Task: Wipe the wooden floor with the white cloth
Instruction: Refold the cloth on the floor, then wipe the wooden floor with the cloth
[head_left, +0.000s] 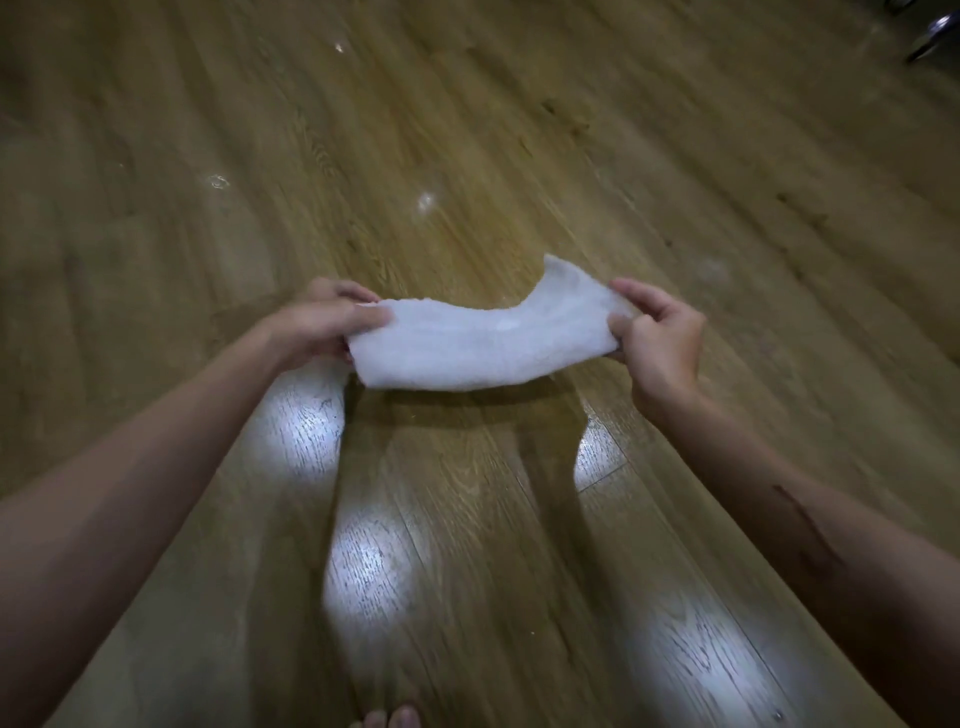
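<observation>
- White cloth (480, 338) was held up in the air above the wooden floor (519, 156), stretched between both hands; its shadow lay on the boards just below it.
- Left hand (324, 322) pinched the cloth's left end, thumb on top and fingers curled under: grip closed on the fabric.
- Right hand (657, 338) gripped the cloth's right end, fingers curled round it, thumb on the near face; grip likewise closed on the fabric.
- The cloth looked folded into a long band, sagging slightly in the middle, with one corner standing up near the right hand.
- Bright light patches (363, 571) showed on the floor nearer the person than the cloth.
- Small pale specks (426, 201) lay on the floor beyond the cloth.
- Bare toes (392, 718) showed well below the cloth, at the near edge.
- A dark metallic object (935, 34), blurred, sat far beyond the cloth to the right; could not tell what it was.
</observation>
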